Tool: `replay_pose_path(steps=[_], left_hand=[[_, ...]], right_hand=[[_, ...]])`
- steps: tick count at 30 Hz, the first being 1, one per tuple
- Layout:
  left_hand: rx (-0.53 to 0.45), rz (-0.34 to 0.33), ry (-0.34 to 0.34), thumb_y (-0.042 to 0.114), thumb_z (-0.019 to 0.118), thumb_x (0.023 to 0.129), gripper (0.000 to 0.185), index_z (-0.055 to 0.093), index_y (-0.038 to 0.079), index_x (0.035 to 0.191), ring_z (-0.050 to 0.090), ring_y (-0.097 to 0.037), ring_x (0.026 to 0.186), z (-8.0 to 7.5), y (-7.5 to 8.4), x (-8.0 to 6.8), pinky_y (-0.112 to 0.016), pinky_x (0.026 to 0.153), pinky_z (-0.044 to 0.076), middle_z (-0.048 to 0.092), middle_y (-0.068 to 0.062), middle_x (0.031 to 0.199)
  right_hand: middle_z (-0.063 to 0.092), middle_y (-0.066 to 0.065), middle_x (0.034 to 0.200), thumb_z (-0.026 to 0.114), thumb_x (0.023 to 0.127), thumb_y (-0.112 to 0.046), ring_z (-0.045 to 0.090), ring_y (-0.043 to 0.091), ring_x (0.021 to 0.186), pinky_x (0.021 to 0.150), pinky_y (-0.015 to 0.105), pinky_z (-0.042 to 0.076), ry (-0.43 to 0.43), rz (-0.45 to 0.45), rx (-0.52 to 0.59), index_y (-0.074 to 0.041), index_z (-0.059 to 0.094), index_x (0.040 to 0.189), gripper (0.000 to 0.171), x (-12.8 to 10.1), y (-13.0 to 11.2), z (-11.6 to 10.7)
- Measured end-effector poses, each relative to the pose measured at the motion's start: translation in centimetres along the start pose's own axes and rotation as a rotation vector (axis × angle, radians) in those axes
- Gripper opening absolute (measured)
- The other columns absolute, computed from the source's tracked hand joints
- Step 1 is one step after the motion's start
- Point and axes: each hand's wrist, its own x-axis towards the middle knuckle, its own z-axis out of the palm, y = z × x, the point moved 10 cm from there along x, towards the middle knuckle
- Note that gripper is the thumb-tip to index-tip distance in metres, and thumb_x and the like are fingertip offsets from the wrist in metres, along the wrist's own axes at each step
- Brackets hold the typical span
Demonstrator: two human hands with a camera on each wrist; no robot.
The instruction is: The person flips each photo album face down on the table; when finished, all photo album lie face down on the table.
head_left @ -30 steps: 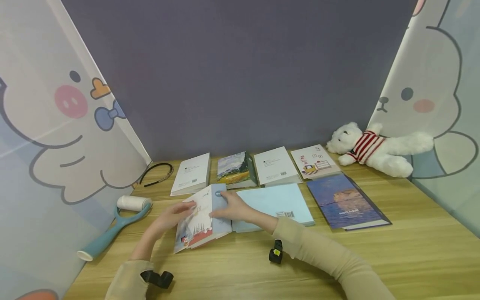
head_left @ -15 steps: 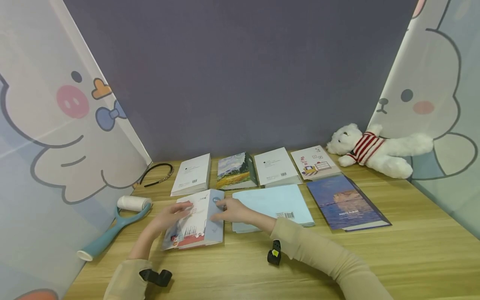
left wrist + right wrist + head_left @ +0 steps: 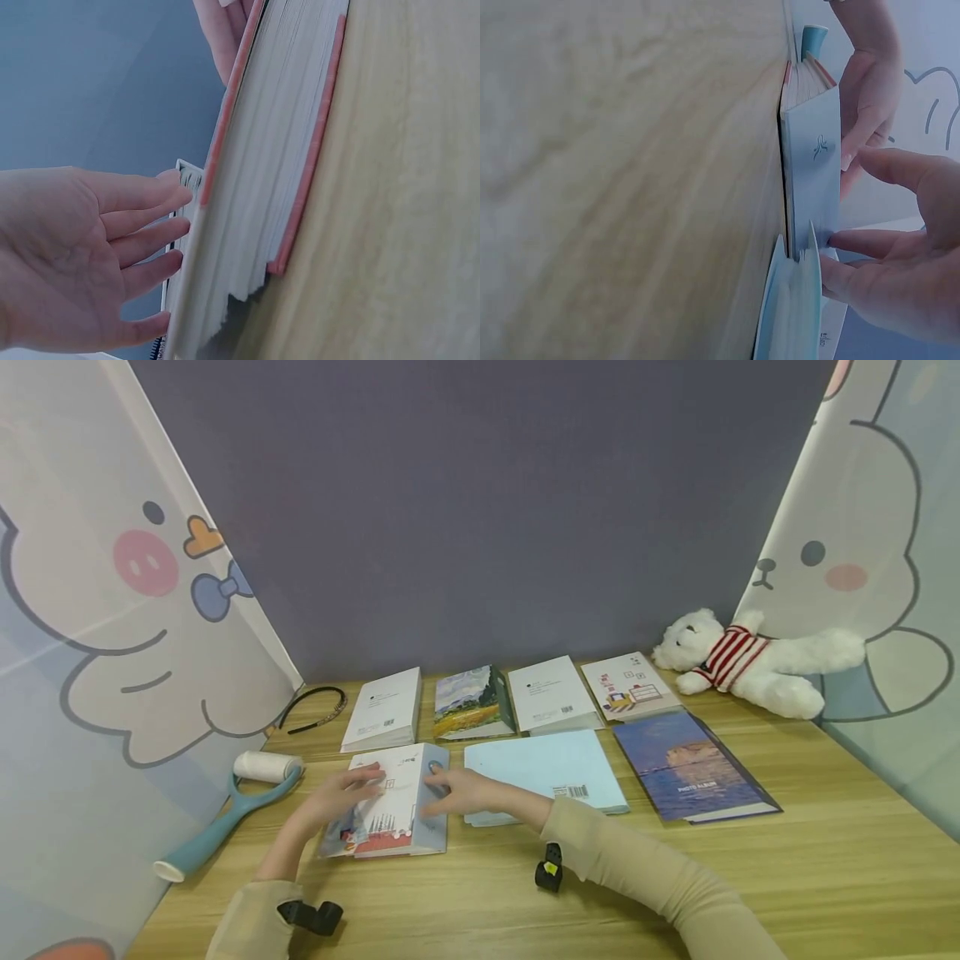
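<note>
- Two hands lay on one book [image 3: 390, 802] in the head view: the left hand [image 3: 347, 793] rested flat on its cover with fingers straight, and the right hand [image 3: 457, 793] touched its blue spine, fingers stretched out.
- That book lay flat on the table [image 3: 750, 877], just left of a pale blue book [image 3: 543, 768] and in front of a row of four smaller books [image 3: 510, 697].
- Left of the book lay a lint roller [image 3: 232, 806]; far to its right lay a photo album [image 3: 690, 764] and a plush bear [image 3: 750, 660].
- Seen from the left wrist, the left hand [image 3: 82, 255] was open, its fingertips [image 3: 176, 196] against the book's [image 3: 262, 202] cover.
- Seen from the right wrist, the right hand [image 3: 900, 262] was open, fingertips [image 3: 836, 241] touching the book's [image 3: 810, 157] spine, just beside the pale blue book [image 3: 791, 315].
</note>
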Motion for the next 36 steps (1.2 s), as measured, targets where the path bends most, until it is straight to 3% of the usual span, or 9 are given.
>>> replay_pose_path(steps=[19, 24, 30, 36], left_hand=[[0.034, -0.012, 0.011, 0.026, 0.055, 0.096, 0.042, 0.055, 0.001, 0.129, 0.028, -0.044, 0.136, -0.2, 0.0, -0.4, -0.058, 0.108, 0.027, 0.034, -0.02, 0.148], [0.036, -0.042, 0.007, 0.032, 0.05, 0.098, 0.048, 0.049, 0.002, 0.135, 0.03, -0.043, 0.135, -0.3, -0.1, -0.5, -0.057, 0.107, 0.031, 0.037, -0.021, 0.146], [0.027, -0.017, 0.027, 0.034, 0.047, 0.099, 0.052, 0.045, -0.001, 0.136, 0.037, -0.042, 0.131, -1.1, 1.1, -0.4, -0.055, 0.104, 0.035, 0.044, -0.024, 0.14], [0.003, 0.133, 0.087, 0.039, 0.043, 0.1, 0.051, 0.047, 0.005, 0.137, 0.037, -0.038, 0.132, -3.1, 3.3, -0.2, -0.057, 0.105, 0.034, 0.047, -0.017, 0.14]], right_hand=[[0.018, 0.003, 0.157, 0.059, 0.092, -0.037, 0.02, 0.023, 0.143, 0.113, 0.041, 0.03, -0.032, 0.013, -0.029, -0.016, 0.038, 0.145, 0.061, -0.1, 0.0, 0.2], [0.025, 0.005, 0.155, 0.056, 0.094, -0.035, 0.027, 0.023, 0.141, 0.112, 0.041, 0.032, -0.038, -0.02, 0.006, -0.014, 0.038, 0.145, 0.058, -0.3, -0.1, -0.3], [0.041, 0.008, 0.146, 0.051, 0.097, -0.033, 0.04, 0.027, 0.134, 0.106, 0.044, 0.039, 0.032, -0.083, 0.121, -0.01, 0.038, 0.144, 0.053, -1.5, 0.0, -3.8], [0.045, 0.014, 0.142, 0.048, 0.099, -0.031, 0.047, 0.029, 0.127, 0.102, 0.045, 0.043, 0.178, -0.178, 0.23, -0.008, 0.043, 0.14, 0.047, -4.1, 1.1, -9.8]])
